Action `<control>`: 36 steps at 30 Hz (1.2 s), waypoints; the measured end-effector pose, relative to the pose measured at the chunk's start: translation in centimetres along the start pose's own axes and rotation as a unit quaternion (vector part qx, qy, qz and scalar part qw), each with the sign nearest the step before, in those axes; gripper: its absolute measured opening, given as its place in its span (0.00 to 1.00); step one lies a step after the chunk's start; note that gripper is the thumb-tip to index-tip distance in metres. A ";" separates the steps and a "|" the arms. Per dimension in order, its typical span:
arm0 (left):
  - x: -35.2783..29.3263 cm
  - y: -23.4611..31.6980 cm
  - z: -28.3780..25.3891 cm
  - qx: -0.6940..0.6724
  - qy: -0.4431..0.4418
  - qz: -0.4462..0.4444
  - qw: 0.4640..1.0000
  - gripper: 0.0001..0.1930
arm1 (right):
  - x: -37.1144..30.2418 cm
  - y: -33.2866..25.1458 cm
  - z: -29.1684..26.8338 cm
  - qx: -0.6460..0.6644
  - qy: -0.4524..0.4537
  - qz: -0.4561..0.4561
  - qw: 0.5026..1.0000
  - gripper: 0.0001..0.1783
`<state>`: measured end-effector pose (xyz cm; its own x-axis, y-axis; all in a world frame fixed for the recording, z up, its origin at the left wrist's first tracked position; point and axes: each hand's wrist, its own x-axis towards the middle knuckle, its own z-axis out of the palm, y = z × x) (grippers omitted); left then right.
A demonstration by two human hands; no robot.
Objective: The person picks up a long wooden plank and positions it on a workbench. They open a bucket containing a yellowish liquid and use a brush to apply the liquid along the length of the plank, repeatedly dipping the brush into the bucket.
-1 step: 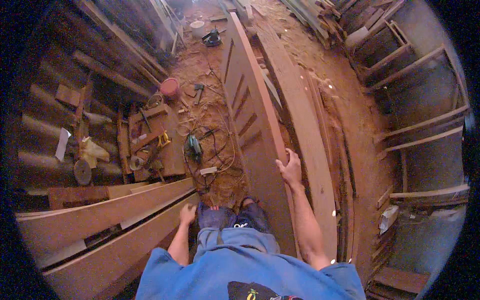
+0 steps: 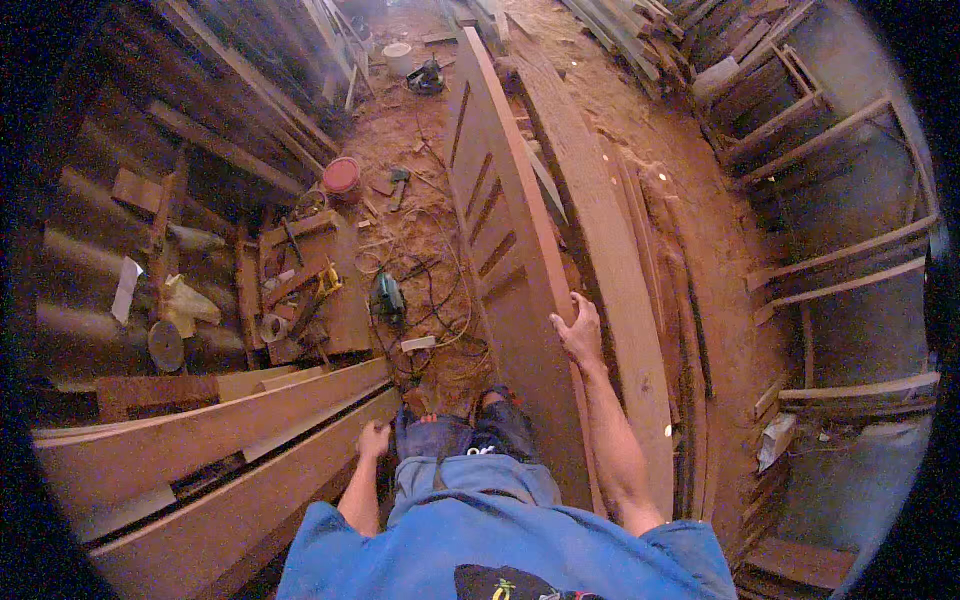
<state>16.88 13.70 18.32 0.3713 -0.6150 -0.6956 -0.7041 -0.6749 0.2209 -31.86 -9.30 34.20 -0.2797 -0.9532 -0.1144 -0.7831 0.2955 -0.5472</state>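
Observation:
A panelled wooden door (image 2: 512,235) stands on its long edge in front of me, running away from my legs. My right hand (image 2: 580,335) grips its upper edge, thumb on the near side and fingers over the top. Low on the left, my left hand (image 2: 374,440) is closed beside the end of a wide wooden board (image 2: 330,440). Its fingers curl inward, and what they hold, if anything, is hidden. A second board (image 2: 250,412) lies alongside that one, with a dark gap between them.
Left of the door, a green power tool (image 2: 387,297), cables, a hammer (image 2: 398,185) and a red-lidded bucket (image 2: 341,176) lie on sawdust. A low wooden bench (image 2: 340,315) carries tools and a tape roll. Long planks (image 2: 600,230) lie right of the door; timber racks (image 2: 850,250) line the right wall.
My left hand has shifted slightly down and toward me beside the board end. The right hand keeps its grip on the door.

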 end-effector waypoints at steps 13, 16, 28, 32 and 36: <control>-5.7 -5.5 -4.8 -0.048 -0.075 -0.188 0.978 0.15 | 8.2 -5.5 4.6 -0.149 -0.115 0.130 0.973 0.35; 1.8 -1.5 -5.2 -0.089 -0.091 -0.146 0.981 0.17 | 7.3 -5.6 3.9 -0.121 -0.111 0.115 0.980 0.35; 28.9 34.3 -27.0 -0.213 0.076 0.143 0.964 0.18 | 12.5 -9.1 1.9 -0.115 -0.273 0.273 0.915 0.41; 32.4 41.6 -28.9 -0.216 0.016 0.177 0.960 0.18 | 17.1 -10.7 2.2 -0.094 -0.193 0.259 0.942 0.41; 35.5 49.9 -29.5 -0.204 -0.117 0.208 0.949 0.21 | 25.2 -13.3 4.4 -0.025 -0.094 0.226 0.969 0.39</control>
<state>12.72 -53.84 24.82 -0.0670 -0.7877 -0.6124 -0.4494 -0.5242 0.7233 -26.00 -37.54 34.93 -0.4976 -0.7193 -0.4847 -0.6317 0.6835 -0.3658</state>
